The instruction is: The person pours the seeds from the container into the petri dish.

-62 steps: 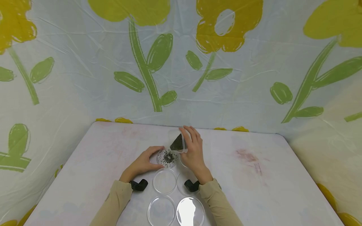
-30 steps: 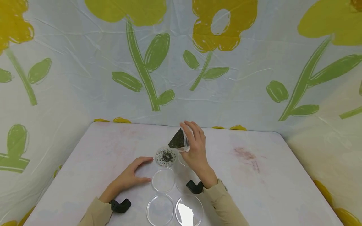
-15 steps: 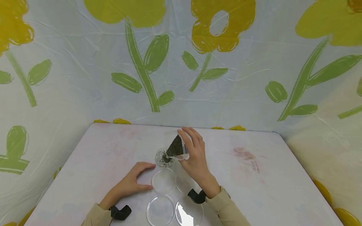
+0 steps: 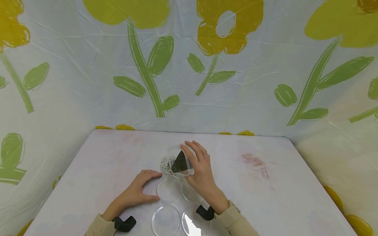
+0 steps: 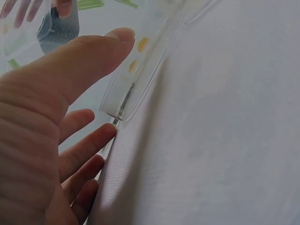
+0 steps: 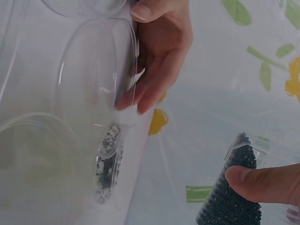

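Right hand (image 4: pixel 202 173) grips a clear cup (image 4: pixel 189 169) of dark granules (image 4: pixel 179 163), tilted over the speckled dish (image 4: pixel 161 165), apparently so they bank lipward; left hand (image 4: pixel 135 190), loosely spread, holding nothing, lies beside the neighbouring dish (image 4: pixel 169 189), perhaps as a steady.

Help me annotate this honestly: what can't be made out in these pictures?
Head view: the right side of the speckled dish, behind the clear container that the right hand holds.
Head view: part of the near-right dish, behind the black wrist device.
Head view: what the dark grains are; each is too small.
Right wrist view: most of the right hand, cut off by the right edge.
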`<state>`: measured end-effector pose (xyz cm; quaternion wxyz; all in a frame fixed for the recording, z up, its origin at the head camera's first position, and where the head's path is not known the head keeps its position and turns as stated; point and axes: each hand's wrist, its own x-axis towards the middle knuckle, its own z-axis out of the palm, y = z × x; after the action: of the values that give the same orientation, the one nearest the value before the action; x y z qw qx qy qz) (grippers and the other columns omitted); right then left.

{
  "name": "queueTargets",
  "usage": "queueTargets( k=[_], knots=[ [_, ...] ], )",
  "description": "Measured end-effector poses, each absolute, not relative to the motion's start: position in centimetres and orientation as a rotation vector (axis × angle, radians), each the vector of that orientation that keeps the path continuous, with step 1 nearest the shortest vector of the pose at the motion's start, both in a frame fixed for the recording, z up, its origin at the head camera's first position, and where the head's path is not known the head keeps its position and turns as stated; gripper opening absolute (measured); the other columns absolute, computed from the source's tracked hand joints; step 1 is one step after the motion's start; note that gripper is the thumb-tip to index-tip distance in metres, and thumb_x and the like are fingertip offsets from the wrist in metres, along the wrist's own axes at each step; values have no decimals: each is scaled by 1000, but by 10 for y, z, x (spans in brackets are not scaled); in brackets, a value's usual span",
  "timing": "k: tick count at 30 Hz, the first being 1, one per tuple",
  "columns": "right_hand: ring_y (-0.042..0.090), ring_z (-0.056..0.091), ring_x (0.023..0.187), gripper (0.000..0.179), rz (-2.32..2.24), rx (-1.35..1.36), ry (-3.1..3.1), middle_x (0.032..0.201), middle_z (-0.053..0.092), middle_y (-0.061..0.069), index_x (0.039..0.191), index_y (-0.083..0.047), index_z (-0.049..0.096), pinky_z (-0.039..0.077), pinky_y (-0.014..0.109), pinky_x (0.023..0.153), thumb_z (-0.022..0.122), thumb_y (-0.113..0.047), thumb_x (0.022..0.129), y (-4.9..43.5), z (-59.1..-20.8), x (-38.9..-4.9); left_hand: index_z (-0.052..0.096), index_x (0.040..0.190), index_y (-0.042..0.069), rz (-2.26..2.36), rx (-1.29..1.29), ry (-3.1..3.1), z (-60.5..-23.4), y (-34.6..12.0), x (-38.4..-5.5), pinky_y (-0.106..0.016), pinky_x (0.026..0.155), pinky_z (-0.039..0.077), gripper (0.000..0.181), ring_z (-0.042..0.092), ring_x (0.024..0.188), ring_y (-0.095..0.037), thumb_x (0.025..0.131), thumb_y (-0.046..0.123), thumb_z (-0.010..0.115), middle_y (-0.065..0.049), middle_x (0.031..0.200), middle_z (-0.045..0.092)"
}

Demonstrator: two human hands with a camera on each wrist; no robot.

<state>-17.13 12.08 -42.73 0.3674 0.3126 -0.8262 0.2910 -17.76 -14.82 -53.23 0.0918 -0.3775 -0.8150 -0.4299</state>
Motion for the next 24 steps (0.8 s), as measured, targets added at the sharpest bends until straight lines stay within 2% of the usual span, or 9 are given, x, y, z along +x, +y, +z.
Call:
queueTargets(
  k=[5, 11, 15, 24],
  knots=[
    [38, 40, 134, 99, 740, 829, -2125, 142, 50, 13, 140, -12, 51, 36, 57, 98, 82, 14, 50, 119, -436, -169, 61, 128, 2, -1262, -1137, -2388, -535, -147, -180, -43, 95, 41, 75, 52, 113, -31, 64, 21, 93, -13, 124, 62],
    [38, 40, 134, 97, 722, 859, -2139, 143, 49, 13, 140, -12, 51, 36, 56, 98, 83, 12, 52, 119, -442, -168, 61, 130, 6, -1249, -1156, -2368, -533, -145, -180, -42, 95, 41, 75, 52, 114, -27, 66, 29, 93, -8, 126, 62],
    [38, 40, 135, 100, 704, 879, -2149, 143, 49, 13, 141, -12, 51, 36, 55, 99, 79, 15, 49, 120, -446, -169, 61, 132, 8, -1256, -1162, -2362, -533, -145, -179, -42, 95, 41, 75, 51, 115, -26, 68, 33, 91, -6, 128, 61],
    [37, 38, 137, 104, 684, 921, -2167, 145, 47, 12, 142, -13, 50, 36, 55, 100, 82, 15, 47, 122, -448, -171, 61, 133, 9, -1278, -1129, -2418, -529, -144, -176, -43, 96, 40, 74, 51, 116, -22, 71, 38, 89, -2, 129, 61]
  ],
)
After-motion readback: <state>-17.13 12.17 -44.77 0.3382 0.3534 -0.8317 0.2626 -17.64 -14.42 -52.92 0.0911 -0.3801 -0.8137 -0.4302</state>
